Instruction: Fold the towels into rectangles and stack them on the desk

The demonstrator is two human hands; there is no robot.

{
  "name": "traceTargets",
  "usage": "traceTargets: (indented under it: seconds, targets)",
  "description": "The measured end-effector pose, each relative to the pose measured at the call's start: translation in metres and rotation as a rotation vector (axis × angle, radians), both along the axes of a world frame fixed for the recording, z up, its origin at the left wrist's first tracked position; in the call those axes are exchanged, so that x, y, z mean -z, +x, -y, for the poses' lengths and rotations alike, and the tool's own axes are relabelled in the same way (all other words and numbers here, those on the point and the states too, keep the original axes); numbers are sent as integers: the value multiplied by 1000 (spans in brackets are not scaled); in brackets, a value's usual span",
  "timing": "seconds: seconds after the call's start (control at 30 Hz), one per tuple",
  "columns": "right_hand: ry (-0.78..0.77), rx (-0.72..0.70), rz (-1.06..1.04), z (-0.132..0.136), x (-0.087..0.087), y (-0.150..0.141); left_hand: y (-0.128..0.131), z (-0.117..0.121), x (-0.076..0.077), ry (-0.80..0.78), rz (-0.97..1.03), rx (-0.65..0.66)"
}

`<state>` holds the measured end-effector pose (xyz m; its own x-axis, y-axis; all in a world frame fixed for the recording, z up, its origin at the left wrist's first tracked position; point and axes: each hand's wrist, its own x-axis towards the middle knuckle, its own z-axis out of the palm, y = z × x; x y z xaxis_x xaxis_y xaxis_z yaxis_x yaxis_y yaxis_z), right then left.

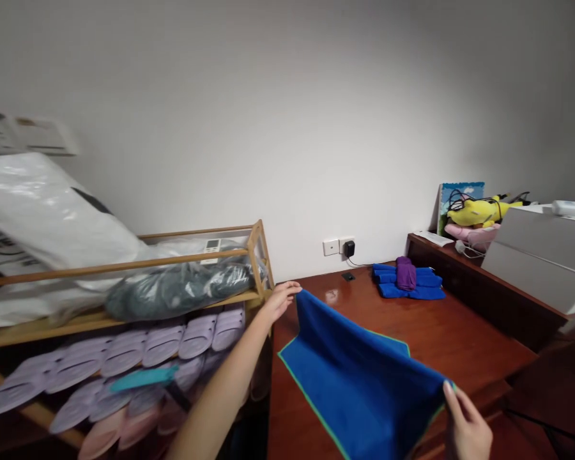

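A blue cloth [354,377] with a green edge is stretched between my two hands over the reddish-brown wooden table. My left hand [282,299] pinches one corner, raised near the table's far left side. At the lower right, my right hand [464,418] grips another corner between thumb and fingers. The cloth sags in the middle, and its near part runs out of the bottom of the view. Farther back on the table lie folded blue cloths [386,291] with a rolled purple cloth [405,273] on top.
A wooden rack [256,255] on the left holds plastic-wrapped bundles [186,287] above rows of lilac slippers [124,351]. A black plug [349,248] sits in the wall socket. On the raised right ledge are a yellow plush toy [479,212] and grey boxes [536,255].
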<state>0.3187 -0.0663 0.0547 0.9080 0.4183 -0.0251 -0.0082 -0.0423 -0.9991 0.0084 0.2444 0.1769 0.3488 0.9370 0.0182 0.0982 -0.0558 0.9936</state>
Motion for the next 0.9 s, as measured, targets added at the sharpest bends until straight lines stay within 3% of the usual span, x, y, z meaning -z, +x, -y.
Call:
traceTargets:
  seconds: [0.1, 0.23, 0.4, 0.6, 0.9]
  targets:
    - [150, -20, 40, -29, -41, 15, -35, 26, -28, 33, 65, -19]
    - [340, -259, 13, -59, -95, 27, -72, 56, -61, 77, 55, -1]
    - [298, -543, 222, -77, -144, 42, -104, 85, -89, 159, -28, -28]
    - [168, -685, 435, -82, -175, 56, -123, 113, -115, 306, -195, -127]
    - [0, -703, 823, -64, -196, 81, -126, 159, -146, 603, -435, -182]
